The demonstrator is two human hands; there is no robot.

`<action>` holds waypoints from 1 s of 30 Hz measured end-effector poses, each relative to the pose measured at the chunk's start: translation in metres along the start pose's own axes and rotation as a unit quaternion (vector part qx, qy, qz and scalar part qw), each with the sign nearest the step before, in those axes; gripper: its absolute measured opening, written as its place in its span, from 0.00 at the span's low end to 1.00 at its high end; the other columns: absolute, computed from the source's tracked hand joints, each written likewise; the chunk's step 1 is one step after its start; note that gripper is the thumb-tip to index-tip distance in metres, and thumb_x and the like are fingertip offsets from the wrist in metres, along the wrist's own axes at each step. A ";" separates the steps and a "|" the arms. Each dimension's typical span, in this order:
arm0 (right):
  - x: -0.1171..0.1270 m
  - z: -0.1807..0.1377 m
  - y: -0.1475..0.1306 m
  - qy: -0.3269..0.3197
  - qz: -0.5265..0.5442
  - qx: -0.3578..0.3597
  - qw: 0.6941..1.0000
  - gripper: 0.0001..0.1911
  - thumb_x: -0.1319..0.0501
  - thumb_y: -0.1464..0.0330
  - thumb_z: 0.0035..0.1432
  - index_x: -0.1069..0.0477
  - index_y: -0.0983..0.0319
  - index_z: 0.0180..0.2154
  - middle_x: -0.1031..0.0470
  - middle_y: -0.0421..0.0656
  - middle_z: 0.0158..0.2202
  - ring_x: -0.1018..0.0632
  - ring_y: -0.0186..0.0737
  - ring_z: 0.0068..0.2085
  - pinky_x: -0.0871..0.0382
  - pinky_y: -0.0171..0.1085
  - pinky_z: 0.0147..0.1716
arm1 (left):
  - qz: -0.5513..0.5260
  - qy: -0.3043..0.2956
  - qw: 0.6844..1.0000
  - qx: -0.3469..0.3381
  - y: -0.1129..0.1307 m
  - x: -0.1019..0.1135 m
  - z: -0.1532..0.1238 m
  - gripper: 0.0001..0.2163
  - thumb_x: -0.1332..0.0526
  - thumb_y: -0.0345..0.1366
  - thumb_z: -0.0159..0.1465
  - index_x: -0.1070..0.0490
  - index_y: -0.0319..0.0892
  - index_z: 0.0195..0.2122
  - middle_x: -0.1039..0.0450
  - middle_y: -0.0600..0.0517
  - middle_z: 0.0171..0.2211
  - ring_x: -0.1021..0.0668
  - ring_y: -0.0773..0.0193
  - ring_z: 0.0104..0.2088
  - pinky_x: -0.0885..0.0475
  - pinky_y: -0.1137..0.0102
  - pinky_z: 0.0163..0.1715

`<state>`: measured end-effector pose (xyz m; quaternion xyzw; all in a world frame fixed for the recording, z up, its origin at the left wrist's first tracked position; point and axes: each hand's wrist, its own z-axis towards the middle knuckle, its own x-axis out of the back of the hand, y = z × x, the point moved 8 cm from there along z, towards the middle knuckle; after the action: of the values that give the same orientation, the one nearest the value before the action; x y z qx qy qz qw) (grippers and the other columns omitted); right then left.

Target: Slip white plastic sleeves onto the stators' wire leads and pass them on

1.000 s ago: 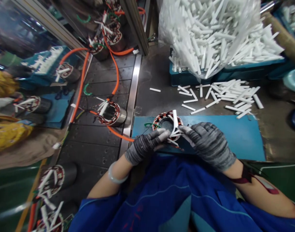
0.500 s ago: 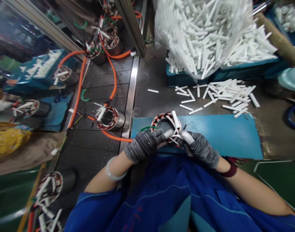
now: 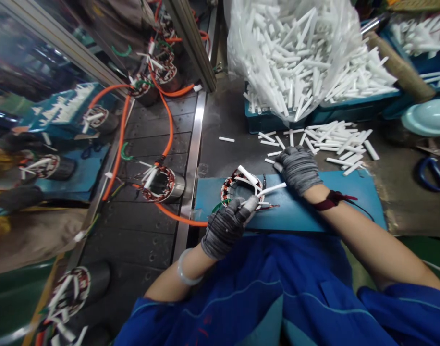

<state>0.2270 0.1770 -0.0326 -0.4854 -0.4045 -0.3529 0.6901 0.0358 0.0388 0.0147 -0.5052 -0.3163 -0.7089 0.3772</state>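
Stator (image 3: 230, 185) with copper windings lies ring-face up on the blue mat (image 3: 349, 192), at 12 o'clock from the person's chest. The left hand (image 3: 225, 226) is closed narrow on its near rim at 6 o'clock, gloved fingertips pinching a white sleeve there. Other sleeved leads (image 3: 274, 188) stick out toward 3 o'clock.

The right hand (image 3: 298, 166) sits at 2 o'clock from the stator, palm down, fingers curled onto the near edge of the loose sleeves (image 3: 335, 137) scattered on the bench (image 3: 227, 158). I cannot tell whether it has 1 pinched. Beyond, at 12 o'clock, a clear bag of sleeves (image 3: 288, 53) bulges over a blue crate (image 3: 263, 121). At 9 o'clock a conveyor (image 3: 148, 230) carries another wound core (image 3: 162, 182) on an orange cable (image 3: 171, 214).

With only 1 hand on it, the ring could slide or tip if a lead is tugged. Thick gloves could lift 2 sleeves together or flick some off the bench. A hard pinch could kink the thin wires.
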 end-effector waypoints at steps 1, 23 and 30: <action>0.001 -0.001 0.003 0.013 0.020 -0.008 1.000 0.13 0.40 0.61 0.66 0.22 0.62 0.36 0.21 0.55 0.39 0.22 0.57 0.44 0.29 0.54 0.48 | 0.000 -0.006 1.000 -0.009 0.000 -0.001 -0.001 0.17 0.37 0.35 0.71 0.25 0.54 0.60 0.18 0.50 0.46 0.17 0.62 0.35 0.27 0.71 0.29; 0.038 -0.121 -0.047 0.035 0.328 -0.026 0.944 0.10 0.36 0.60 0.66 0.17 0.56 0.44 0.15 0.44 0.38 0.17 0.44 0.38 0.22 0.41 0.38 | -0.065 0.011 0.998 -0.003 -0.002 0.007 0.000 0.14 0.38 0.40 0.72 0.23 0.53 0.57 0.18 0.51 0.46 0.17 0.62 0.40 0.22 0.71 0.36; 0.038 -0.108 -0.068 -0.038 0.264 -0.010 0.964 0.16 0.44 0.60 0.72 0.18 0.57 0.44 0.18 0.43 0.31 0.20 0.40 0.32 0.25 0.38 0.34 | 0.004 0.085 0.996 -0.011 0.004 0.007 -0.011 0.18 0.34 0.38 0.69 0.26 0.55 0.60 0.18 0.50 0.47 0.16 0.58 0.40 0.21 0.66 0.38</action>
<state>0.2062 0.0515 0.0064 -0.5950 -0.2843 -0.1439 0.7379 0.0325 0.0268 0.0183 -0.4480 -0.2738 -0.7513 0.3999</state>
